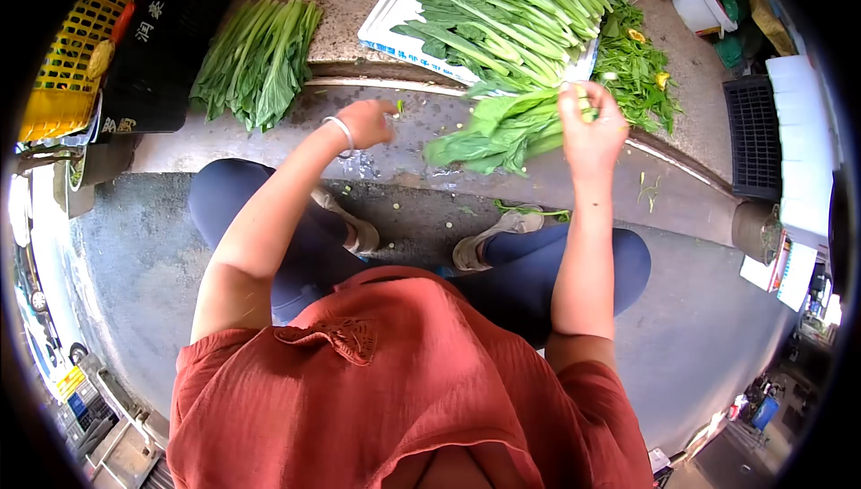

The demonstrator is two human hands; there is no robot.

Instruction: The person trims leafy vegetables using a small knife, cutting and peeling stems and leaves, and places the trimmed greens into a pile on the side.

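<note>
Green, leafy: one long-stemmed bunch (502, 135), carried by its pale stem ends in the right hand (594, 135), leaves spread toward the left over the grey ledge (668, 186). Grip: fingers closed around the stems; whether the leaves are resting on the ledge cannot be told.

Left hand (368, 123), one, fitted with a pale bangle (341, 133) at the wrist: poised over the ledge, fingers partly curled. A green scrap (400, 107) is seen at its fingertips; whether it is pinched cannot be told, owing to blur.

Stock, main: a broad pile of greens (516, 9), laid on a white tray (381, 30) with blue print, beyond the held bunch. Stock, separate: a second bunch (260, 63), lying leaves-down at the far left, well apart. Loose leaves (639, 72) with yellow blooms are heaped beside the tray.

Handling, as judged: stems are best gripped firmly but not crushed, with cut ends kept level; leaves are best supported by the free hand, since they appear prone to flop and snag. Stray pieces are best picked out before the bunch is laid down.
</note>
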